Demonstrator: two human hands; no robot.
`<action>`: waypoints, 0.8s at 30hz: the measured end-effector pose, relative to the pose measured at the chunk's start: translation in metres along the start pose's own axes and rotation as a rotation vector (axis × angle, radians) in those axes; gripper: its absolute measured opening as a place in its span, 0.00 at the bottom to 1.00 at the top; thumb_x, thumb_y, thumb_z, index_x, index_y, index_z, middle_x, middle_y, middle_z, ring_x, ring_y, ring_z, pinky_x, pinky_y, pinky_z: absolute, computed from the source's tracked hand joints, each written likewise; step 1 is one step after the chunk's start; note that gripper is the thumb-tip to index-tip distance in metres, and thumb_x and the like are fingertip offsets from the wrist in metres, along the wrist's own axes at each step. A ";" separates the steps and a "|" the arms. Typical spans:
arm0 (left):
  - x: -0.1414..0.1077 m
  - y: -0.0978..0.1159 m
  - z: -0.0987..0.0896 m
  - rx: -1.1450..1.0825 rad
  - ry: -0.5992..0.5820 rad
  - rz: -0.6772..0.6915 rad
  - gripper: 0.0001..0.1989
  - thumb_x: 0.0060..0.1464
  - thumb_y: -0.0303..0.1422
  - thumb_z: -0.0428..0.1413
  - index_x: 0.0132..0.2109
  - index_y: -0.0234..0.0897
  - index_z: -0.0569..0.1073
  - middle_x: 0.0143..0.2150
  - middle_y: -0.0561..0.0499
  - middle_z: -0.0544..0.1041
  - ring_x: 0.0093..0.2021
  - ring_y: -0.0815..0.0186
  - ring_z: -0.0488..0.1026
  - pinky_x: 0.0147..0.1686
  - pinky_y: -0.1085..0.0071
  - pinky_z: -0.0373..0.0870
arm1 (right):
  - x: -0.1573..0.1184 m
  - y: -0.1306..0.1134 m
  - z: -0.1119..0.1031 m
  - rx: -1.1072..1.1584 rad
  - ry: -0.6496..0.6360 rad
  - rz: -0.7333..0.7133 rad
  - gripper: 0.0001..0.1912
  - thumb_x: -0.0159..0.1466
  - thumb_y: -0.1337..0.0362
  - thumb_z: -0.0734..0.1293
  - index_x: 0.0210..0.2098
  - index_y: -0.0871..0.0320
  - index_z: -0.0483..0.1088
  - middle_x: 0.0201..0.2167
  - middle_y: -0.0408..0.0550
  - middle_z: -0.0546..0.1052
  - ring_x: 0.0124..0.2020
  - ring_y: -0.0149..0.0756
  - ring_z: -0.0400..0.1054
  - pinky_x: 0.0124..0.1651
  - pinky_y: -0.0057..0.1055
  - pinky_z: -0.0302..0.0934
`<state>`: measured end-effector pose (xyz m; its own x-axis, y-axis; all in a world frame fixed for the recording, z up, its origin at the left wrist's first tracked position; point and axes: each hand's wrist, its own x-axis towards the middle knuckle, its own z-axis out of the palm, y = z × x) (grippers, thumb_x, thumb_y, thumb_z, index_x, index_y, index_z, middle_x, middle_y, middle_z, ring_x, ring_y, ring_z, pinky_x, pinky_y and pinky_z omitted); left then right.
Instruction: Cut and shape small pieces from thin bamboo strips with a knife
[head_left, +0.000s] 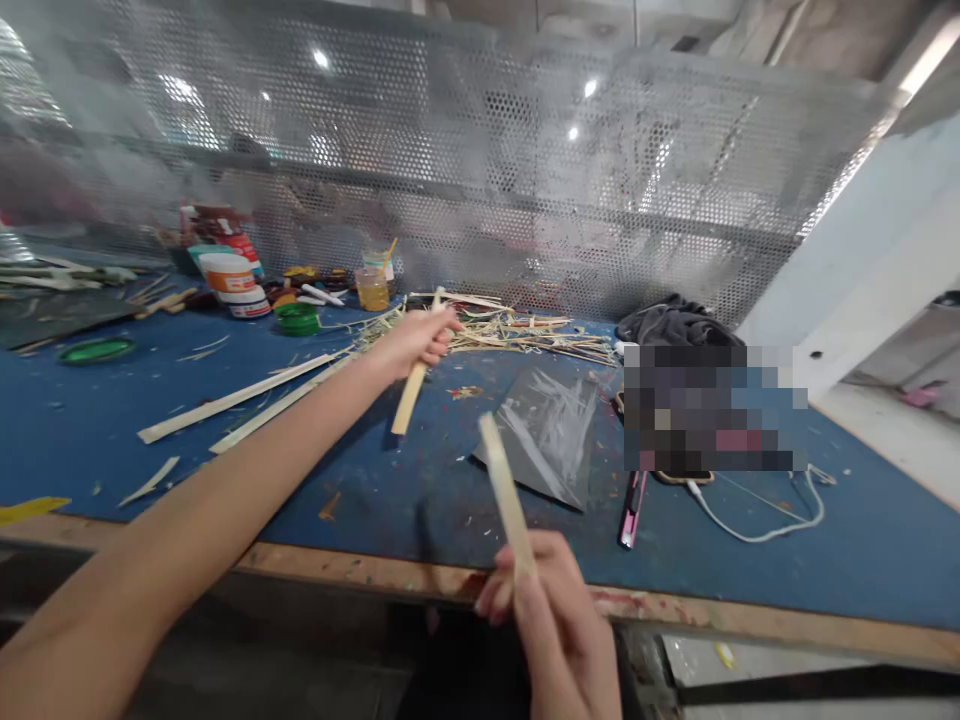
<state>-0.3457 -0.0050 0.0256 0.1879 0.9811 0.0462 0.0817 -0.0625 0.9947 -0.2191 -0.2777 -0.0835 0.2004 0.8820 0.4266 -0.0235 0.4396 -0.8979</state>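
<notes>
My left hand [421, 340] is stretched out over the middle of the blue table, its fingers closed on a flat pale wooden strip [409, 397] that slants down toward me. Beyond it lies a heap of thin strips and shavings [525, 330]. Near the front edge my right hand [551, 610] grips another pale strip [504, 485], which points up and slightly left. A dark scuffed sheet [551, 430] lies flat just past that strip. Two long pale strips [232, 398] rest on the table left of my left hand.
White tubs [236, 285], a green tape roll [298, 319] and a cup of yellowish liquid [373, 289] stand at the back left. On the right are a pink cutter [633, 508], a phone [684, 478] with a white cable [757, 539], and dark cloth [679, 322].
</notes>
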 end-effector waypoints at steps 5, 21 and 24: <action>-0.028 -0.015 0.048 0.267 -0.175 0.133 0.29 0.42 0.39 0.65 0.51 0.33 0.69 0.57 0.39 0.68 0.61 0.50 0.60 0.54 0.63 0.63 | 0.039 -0.009 -0.028 -0.054 0.154 0.074 0.12 0.69 0.58 0.60 0.42 0.51 0.75 0.25 0.40 0.64 0.27 0.27 0.60 0.31 0.24 0.56; -0.125 -0.024 0.077 -0.480 -0.877 -0.113 0.38 0.55 0.57 0.40 0.44 0.26 0.77 0.40 0.36 0.78 0.40 0.56 0.74 0.32 0.68 0.71 | 0.057 0.002 -0.058 -0.092 0.234 0.200 0.13 0.59 0.54 0.69 0.29 0.57 0.78 0.20 0.42 0.71 0.22 0.27 0.60 0.24 0.23 0.53; -0.138 -0.023 0.075 -0.349 -0.565 0.160 0.34 0.58 0.57 0.41 0.49 0.32 0.73 0.46 0.37 0.76 0.47 0.54 0.73 0.37 0.65 0.71 | 0.058 0.002 -0.061 -0.082 0.405 0.155 0.09 0.55 0.56 0.72 0.28 0.56 0.77 0.21 0.42 0.73 0.21 0.27 0.61 0.22 0.22 0.52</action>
<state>-0.2999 -0.1523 -0.0108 0.6609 0.7130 0.2342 -0.2924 -0.0428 0.9553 -0.1475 -0.2359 -0.0673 0.5691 0.7914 0.2233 -0.0095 0.2778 -0.9606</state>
